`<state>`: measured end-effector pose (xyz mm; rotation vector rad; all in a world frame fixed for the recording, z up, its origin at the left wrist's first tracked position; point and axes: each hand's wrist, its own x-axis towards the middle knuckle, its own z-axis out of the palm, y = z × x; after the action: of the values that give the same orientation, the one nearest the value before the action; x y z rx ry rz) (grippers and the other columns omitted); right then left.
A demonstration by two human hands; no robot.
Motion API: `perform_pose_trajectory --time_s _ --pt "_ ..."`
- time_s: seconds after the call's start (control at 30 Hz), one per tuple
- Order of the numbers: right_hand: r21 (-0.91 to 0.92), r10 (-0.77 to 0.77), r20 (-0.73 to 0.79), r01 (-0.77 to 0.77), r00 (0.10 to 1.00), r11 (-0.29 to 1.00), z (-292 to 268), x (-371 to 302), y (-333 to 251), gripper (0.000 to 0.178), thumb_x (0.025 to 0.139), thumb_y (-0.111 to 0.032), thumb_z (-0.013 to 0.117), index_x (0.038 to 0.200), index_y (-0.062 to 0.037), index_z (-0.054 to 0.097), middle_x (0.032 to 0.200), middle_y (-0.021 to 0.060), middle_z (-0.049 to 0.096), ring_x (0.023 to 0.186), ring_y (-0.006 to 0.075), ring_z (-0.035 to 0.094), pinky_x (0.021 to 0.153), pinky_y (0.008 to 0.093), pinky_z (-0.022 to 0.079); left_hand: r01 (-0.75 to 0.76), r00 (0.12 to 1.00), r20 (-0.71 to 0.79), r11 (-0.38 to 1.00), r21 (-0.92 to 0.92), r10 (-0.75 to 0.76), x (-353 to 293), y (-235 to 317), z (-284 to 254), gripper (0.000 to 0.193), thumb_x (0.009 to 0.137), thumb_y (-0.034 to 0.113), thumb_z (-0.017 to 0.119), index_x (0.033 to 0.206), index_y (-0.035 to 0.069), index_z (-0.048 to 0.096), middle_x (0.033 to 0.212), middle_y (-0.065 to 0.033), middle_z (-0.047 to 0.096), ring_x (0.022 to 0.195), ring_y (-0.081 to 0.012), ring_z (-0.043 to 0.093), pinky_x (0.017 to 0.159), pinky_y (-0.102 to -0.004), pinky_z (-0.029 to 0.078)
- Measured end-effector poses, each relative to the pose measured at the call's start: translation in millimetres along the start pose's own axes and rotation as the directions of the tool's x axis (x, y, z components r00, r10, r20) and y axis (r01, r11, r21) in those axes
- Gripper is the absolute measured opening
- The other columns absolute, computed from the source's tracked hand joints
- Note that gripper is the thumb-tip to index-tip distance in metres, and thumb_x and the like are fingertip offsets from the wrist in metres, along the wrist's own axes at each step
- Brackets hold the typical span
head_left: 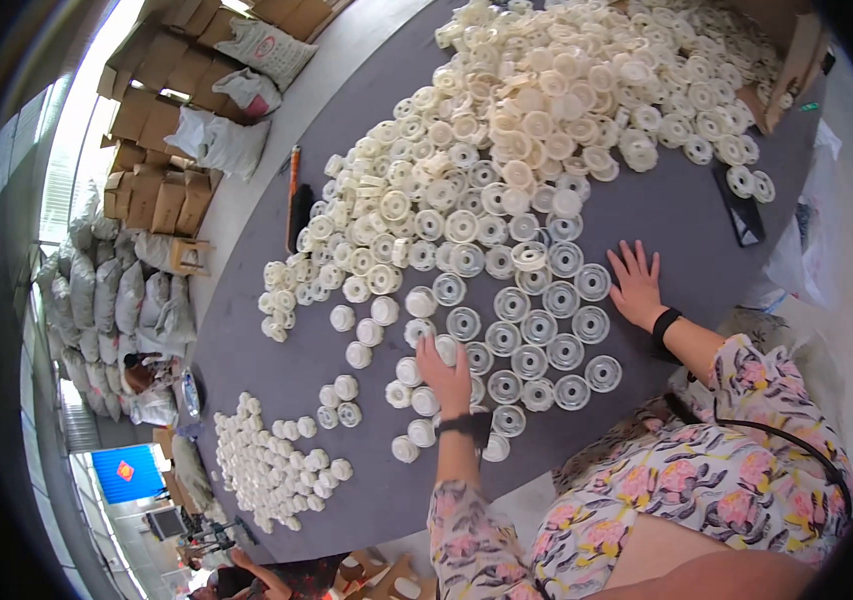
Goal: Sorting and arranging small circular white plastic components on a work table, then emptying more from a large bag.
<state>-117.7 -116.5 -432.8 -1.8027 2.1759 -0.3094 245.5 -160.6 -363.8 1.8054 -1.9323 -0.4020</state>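
My left hand (444,375) reaches in among white domed plastic caps, with one white cap (446,348) between its thumb and fingers. More caps lie just left of it. My right hand (636,287) rests with fingers spread at the right edge of a group of clear round plastic wheels (538,328), its fingers holding nothing. These wheels lie flat, close together in uneven rows between my two hands. Beyond them, a large heap of cream and whitish plastic wheels (547,110) spreads over the far part of the grey table (667,215).
A cluster of white caps (277,465) lies at the table's left end. An orange-handled tool (294,190) lies by the far left edge, and a dark flat phone-like object (742,212) at the right. Cartons (162,120) and stacked sacks (112,300) stand beyond. Another person (247,580) is at lower left.
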Motion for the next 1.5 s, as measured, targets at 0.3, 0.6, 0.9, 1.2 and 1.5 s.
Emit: perform_pose_trajectory --time_s 0.3,0.6,0.9,1.2,1.5 --pt "-0.110 0.015 -0.020 -0.018 1.000 0.994 -16 12 -6 0.066 0.077 -0.028 0.055 0.138 -0.0119 0.038 0.146 0.0171 0.026 0.138 0.0386 0.014 0.109 0.0598 0.008 0.003 0.999 -0.043 1.000 -0.002 -0.003 216 -47 23 0.051 0.080 0.017 0.064 0.124 -0.002 0.047 0.122 -0.0228 0.051 0.114 -0.0356 0.048 0.097 -0.0407 0.038" --pt "-0.081 0.037 -0.065 -0.043 0.997 0.996 -18 17 -8 0.065 0.072 -0.029 0.057 0.133 -0.0124 0.044 0.143 0.0158 0.032 0.137 0.0377 0.020 0.110 0.0578 0.011 -0.380 0.925 0.062 0.910 0.165 0.375 306 12 78 0.055 0.076 0.021 0.065 0.127 0.009 0.050 0.129 -0.0172 0.046 0.119 -0.0373 0.042 0.101 -0.0473 0.031" --pt "-0.042 0.062 -0.063 -0.064 0.996 0.997 -22 8 -5 0.062 0.075 -0.031 0.059 0.133 -0.0153 0.046 0.143 0.0146 0.034 0.137 0.0362 0.021 0.110 0.0572 0.012 -0.502 0.862 -0.016 0.858 0.109 0.507 334 61 119 0.049 0.073 0.025 0.067 0.116 0.003 0.055 0.124 -0.0150 0.051 0.115 -0.0364 0.046 0.093 -0.0454 0.037" --pt "0.028 0.010 -0.082 -0.007 0.997 1.000 -12 17 3 0.062 0.078 -0.034 0.060 0.135 -0.0177 0.043 0.143 0.0124 0.035 0.136 0.0356 0.023 0.109 0.0585 0.014 -0.327 0.926 0.150 0.935 -0.139 0.346 299 48 130 0.058 0.080 0.017 0.068 0.129 -0.003 0.043 0.110 -0.0201 0.060 0.098 -0.0318 0.060 0.087 -0.0395 0.044" --pt "-0.024 -0.005 -0.137 0.002 0.991 1.000 10 17 3 0.055 0.082 -0.033 0.056 0.134 -0.0183 0.044 0.143 0.0110 0.034 0.136 0.0341 0.022 0.109 0.0578 0.014 0.322 0.893 0.450 0.707 -0.630 -0.006 183 46 99 0.054 0.090 0.011 0.058 0.136 -0.002 0.032 0.117 -0.0137 0.055 0.100 -0.0169 0.056 0.086 -0.0273 0.044"
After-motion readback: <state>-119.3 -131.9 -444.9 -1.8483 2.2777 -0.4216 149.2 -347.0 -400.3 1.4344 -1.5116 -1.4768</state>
